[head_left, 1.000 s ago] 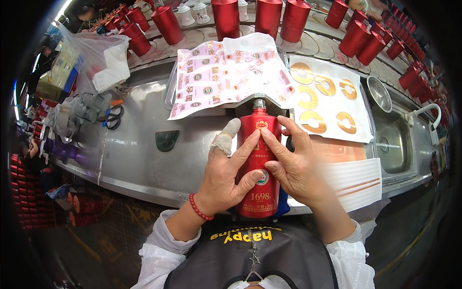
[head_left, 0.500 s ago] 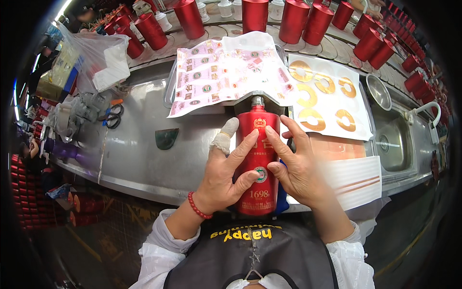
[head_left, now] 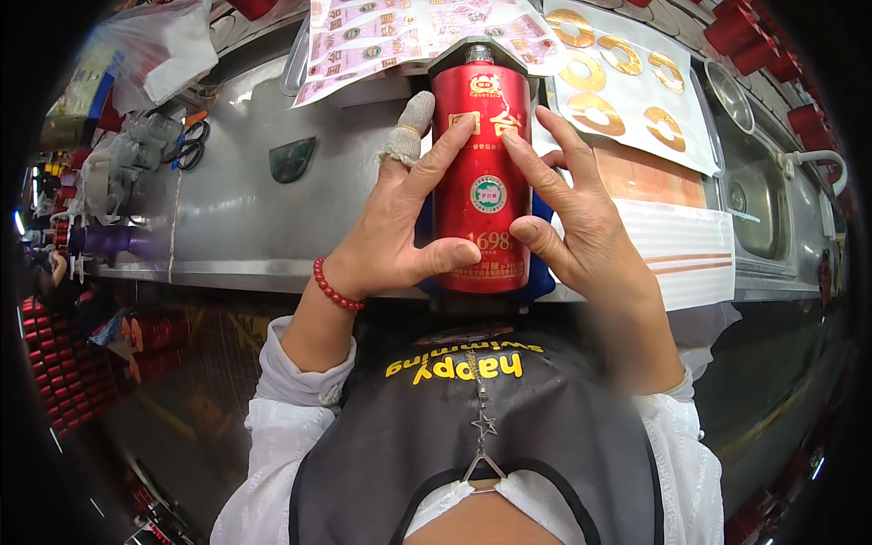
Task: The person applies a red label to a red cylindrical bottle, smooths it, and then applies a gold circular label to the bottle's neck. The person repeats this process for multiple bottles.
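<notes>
A red bottle [head_left: 481,218] with gold lettering and a round green-and-white label lies on its back in front of me, its neck pointing away. A dark holder [head_left: 445,62] surrounds its neck, and blue material [head_left: 542,263] shows beneath it. My left hand [head_left: 400,209] has its fingers spread, with the index fingertip on a gold character and the thumb at the lower left side. A pale cloth cover wraps another finger of that hand. From the right, my right hand [head_left: 581,213] touches the other gold character with its index fingertip; its fingers are apart and its thumb rests near the round label.
Beyond the bottle lies a sheet of pink-and-gold stickers [head_left: 363,45]. To the right are a sheet of gold rings [head_left: 627,100], a white foam sheet [head_left: 681,245] and a sink [head_left: 749,204]. A dark green scraper [head_left: 292,159] and scissors [head_left: 189,150] lie left on the metal table.
The view has tilted downward, so the table appears higher and the row of red bottles is mostly out of sight. Both index fingertips have moved slightly down the bottle, from below the emblem onto the characters.
</notes>
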`<action>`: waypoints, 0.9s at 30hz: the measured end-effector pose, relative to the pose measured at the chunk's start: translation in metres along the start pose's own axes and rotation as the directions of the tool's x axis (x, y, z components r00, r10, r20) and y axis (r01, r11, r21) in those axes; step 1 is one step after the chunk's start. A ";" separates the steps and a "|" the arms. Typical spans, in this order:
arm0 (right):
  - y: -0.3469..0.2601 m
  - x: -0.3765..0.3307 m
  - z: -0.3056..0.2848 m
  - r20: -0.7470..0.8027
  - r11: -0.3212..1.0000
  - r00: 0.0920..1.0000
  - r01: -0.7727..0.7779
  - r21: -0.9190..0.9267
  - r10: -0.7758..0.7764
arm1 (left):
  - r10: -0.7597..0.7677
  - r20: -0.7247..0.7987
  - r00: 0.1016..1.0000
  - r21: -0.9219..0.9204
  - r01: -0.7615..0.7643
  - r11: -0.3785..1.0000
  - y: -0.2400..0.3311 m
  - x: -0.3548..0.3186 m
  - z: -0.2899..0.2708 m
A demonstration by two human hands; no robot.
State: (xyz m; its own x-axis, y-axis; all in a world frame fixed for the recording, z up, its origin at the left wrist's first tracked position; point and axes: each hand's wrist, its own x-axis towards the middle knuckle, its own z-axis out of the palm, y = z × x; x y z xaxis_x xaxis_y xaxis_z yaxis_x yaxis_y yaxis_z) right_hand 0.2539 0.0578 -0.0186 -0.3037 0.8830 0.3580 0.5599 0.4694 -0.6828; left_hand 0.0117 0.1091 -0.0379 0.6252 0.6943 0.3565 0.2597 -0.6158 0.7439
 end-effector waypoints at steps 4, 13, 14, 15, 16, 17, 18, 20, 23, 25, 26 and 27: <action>-0.004 -0.003 0.003 0.029 0.999 0.999 -0.016 0.043 0.015 | 0.018 0.045 0.999 -0.007 -0.018 1.000 -0.005 0.001 -0.003; -0.004 0.002 -0.004 0.029 1.000 1.000 0.004 -0.018 -0.004 | 0.044 0.049 0.998 0.049 -0.046 0.998 0.001 0.001 -0.006; -0.005 0.004 -0.007 0.039 0.999 0.999 -0.017 -0.032 0.018 | 0.037 0.038 0.999 0.026 -0.038 0.999 0.003 0.003 -0.007; -0.005 0.007 -0.008 0.036 0.998 0.999 -0.007 -0.055 0.009 | 0.043 0.026 0.999 0.038 -0.044 0.998 0.003 0.005 -0.008; -0.004 0.010 -0.009 0.034 0.997 0.999 0.008 -0.073 -0.005 | 0.045 0.012 0.999 0.055 -0.045 0.997 0.004 0.007 -0.009; -0.004 0.012 -0.009 0.039 0.998 0.999 -0.004 -0.056 0.006 | 0.057 0.000 0.998 0.090 -0.057 0.994 0.005 0.008 -0.008; -0.006 0.015 -0.009 0.032 0.999 0.999 -0.010 -0.052 0.012 | 0.057 -0.001 0.998 0.119 -0.057 0.991 0.004 0.010 -0.008; -0.005 0.016 -0.009 0.025 0.998 1.000 -0.013 -0.062 0.015 | 0.052 -0.005 0.999 0.136 -0.051 0.989 0.006 0.012 -0.006; -0.003 0.017 -0.008 0.034 0.997 0.998 -0.045 -0.063 0.048 | 0.046 -0.009 0.999 0.141 -0.044 0.989 0.006 0.012 -0.006; -0.001 0.017 -0.007 0.041 0.997 0.997 -0.059 -0.059 0.061 | 0.046 -0.005 0.999 0.146 -0.045 0.988 0.006 0.013 -0.007; -0.001 0.018 -0.007 0.045 0.996 0.997 -0.064 -0.060 0.067 | 0.047 -0.004 0.999 0.148 -0.046 0.988 0.005 0.013 -0.007; -0.001 0.018 -0.007 0.049 0.996 0.996 -0.069 -0.060 0.072 | 0.047 -0.002 0.999 0.149 -0.046 0.988 0.005 0.014 -0.007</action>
State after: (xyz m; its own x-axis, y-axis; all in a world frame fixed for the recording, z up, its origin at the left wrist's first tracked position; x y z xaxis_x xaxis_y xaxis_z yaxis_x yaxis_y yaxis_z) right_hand 0.2533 0.0736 -0.0074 -0.2999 0.9131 0.2762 0.6245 0.4068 -0.6667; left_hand 0.0165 0.1188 -0.0254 0.6351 0.6652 0.3925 0.3374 -0.6960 0.6338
